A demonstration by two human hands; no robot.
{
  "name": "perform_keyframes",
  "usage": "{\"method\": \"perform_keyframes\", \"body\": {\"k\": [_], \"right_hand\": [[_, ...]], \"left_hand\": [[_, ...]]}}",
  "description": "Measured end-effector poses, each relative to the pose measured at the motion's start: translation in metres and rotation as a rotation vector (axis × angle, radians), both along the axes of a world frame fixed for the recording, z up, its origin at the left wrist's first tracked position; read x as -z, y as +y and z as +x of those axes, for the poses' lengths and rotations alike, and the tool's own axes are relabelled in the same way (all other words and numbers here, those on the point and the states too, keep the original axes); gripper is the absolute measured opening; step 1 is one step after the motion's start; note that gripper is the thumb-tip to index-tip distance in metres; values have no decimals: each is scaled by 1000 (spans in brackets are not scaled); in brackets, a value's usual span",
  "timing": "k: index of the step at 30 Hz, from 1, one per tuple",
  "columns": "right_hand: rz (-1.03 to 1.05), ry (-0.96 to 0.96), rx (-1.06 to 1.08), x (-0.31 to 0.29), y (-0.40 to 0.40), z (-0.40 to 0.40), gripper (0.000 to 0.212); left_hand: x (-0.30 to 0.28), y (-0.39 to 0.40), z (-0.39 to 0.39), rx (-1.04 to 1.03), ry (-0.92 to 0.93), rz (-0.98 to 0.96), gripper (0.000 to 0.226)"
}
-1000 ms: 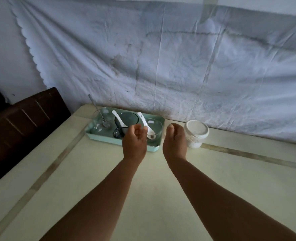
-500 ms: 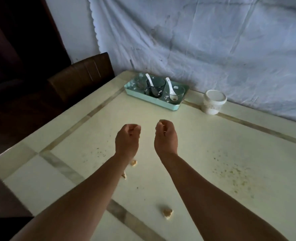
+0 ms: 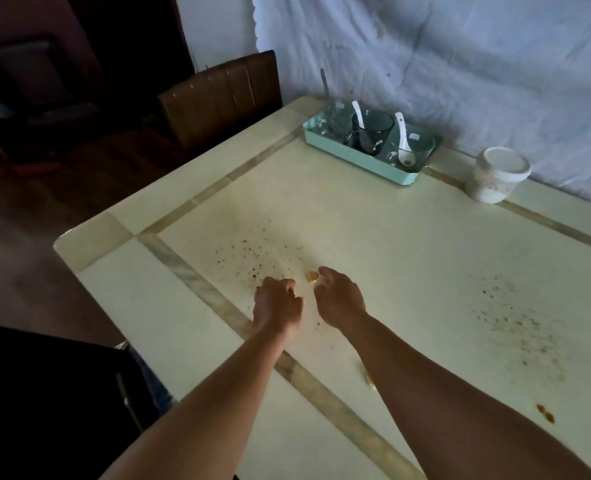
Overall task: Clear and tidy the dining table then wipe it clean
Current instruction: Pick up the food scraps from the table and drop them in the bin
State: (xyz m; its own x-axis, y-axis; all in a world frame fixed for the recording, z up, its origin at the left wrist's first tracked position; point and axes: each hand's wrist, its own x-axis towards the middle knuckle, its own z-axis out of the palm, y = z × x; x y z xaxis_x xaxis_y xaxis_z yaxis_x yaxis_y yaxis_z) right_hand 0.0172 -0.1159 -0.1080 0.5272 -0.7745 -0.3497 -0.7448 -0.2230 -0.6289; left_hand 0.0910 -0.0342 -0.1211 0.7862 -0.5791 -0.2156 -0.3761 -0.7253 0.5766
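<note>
The left hand (image 3: 277, 304) is loosely curled and holds nothing; the right hand (image 3: 339, 299), fingers slightly spread, reaches a food scrap (image 3: 312, 276) near the tabletop's (image 3: 408, 244) left edge. The tray (image 3: 363, 161) of dishes sits at the far corner.

Smooth glossy table (image 3: 408, 271), clear glass bowls (image 3: 372, 128), wrinkled cloth backdrop (image 3: 460, 46)

The tray (image 3: 363, 160) stands at the far edge of the bench (image 3: 391, 258), against the hanging cloth (image 3: 460, 64). In the tray stand glass cups (image 3: 372, 129) with spoons (image 3: 404, 142) in them. The lidded cup (image 3: 498, 174) stands just right of the tray. The chair (image 3: 218, 95) stands left of the tray, off the bench. Crumbs (image 3: 256, 258) and a food scrap (image 3: 312, 276) lie well in front of the tray.
</note>
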Motion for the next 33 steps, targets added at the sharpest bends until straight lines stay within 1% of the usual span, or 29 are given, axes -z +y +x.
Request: {"method": "perform_keyframes", "body": {"k": [3,5,8,11,16,18,21,24,26,29,31,33], "right_hand": [[-62,47,-17,9,2,11,45],[-96,65,-28,12,2,17,43],[-161,102,-57,15,4,23,33],[-215,112,-40,18,9,26,24],[-157,131,21,13,14,20,15],[-116,116,44,14,16,10,15],[-82,84,121,7,15,-14,16],[-74,53,153,-1,11,-37,15],[-71,31,218,-3,9,-58,16],[-60,44,291,-1,9,-90,26],[-35,45,342,0,12,-111,34],[-25,36,357,2,16,-128,34]], "left_hand": [[5,3,4,24,-16,-2,32],[7,2,7,30,9,-20,31],[6,2,9,2,51,-47,27],[10,4,13,3,91,-75,21],[9,6,16,66,101,-106,4],[4,6,11,99,108,-141,5],[-6,0,-10,169,121,-208,13],[-10,-5,-36,248,153,-219,17],[-11,-6,-55,300,171,-197,22],[-9,-4,-81,373,212,-140,24],[-6,-4,-97,413,200,-92,23],[-4,-2,-109,436,172,-26,22]]}}
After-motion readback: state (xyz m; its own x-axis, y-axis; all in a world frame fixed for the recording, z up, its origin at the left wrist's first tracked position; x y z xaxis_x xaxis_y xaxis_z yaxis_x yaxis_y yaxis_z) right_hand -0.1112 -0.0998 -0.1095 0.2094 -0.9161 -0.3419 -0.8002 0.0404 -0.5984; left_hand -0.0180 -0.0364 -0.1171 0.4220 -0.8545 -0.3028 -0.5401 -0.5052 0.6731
